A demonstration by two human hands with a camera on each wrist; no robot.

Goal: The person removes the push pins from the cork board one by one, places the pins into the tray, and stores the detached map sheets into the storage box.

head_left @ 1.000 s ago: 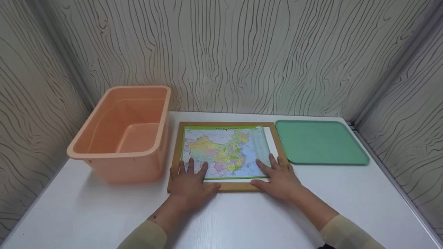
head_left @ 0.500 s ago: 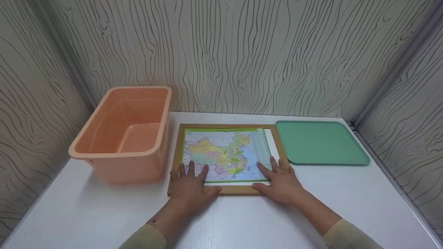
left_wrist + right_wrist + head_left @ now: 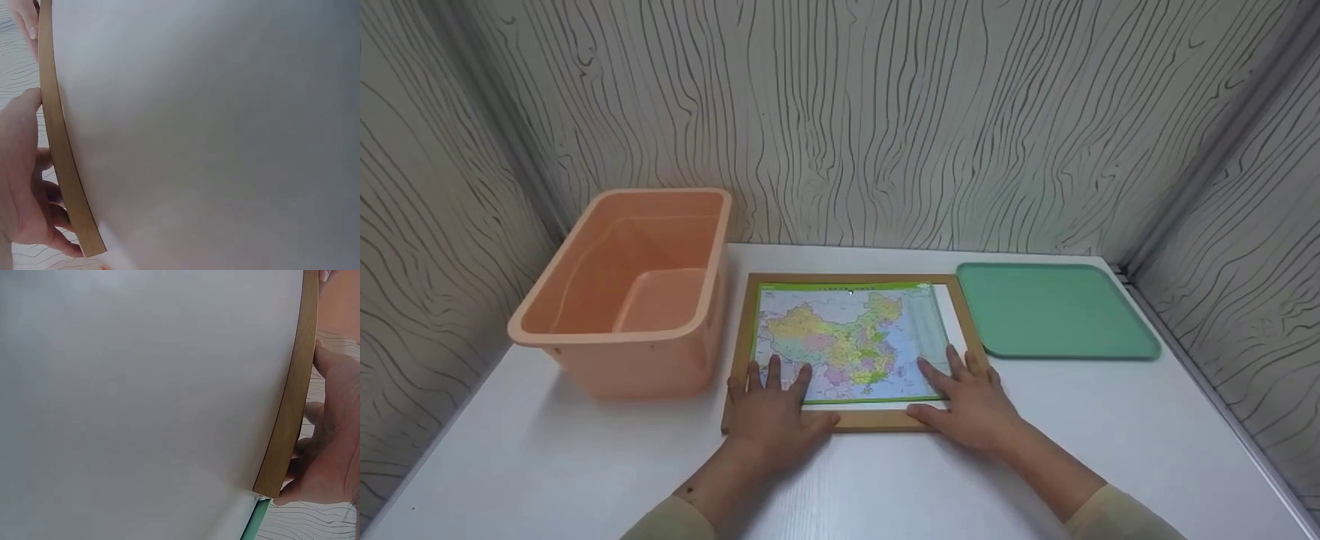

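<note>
Wooden-framed flat map puzzle board point(image 3: 851, 341): left hand point(image 3: 774, 416) at seven o'clock, right hand point(image 3: 973, 401) at five, straight fingers pressing its near edge.

Map puzzle point(image 3: 847, 341): yellow, green, pink and pale blue patches, thin green border. Wooden frame point(image 3: 851, 421): tan-brown. Storage bin point(image 3: 622, 300): peach-orange. Tray point(image 3: 1054, 309): mint green. Table point(image 3: 547, 465): white. Walls point(image 3: 885, 112): pale grey with dark wavy wood-grain lines. Sleeves point(image 3: 1117, 514): cream.
</note>
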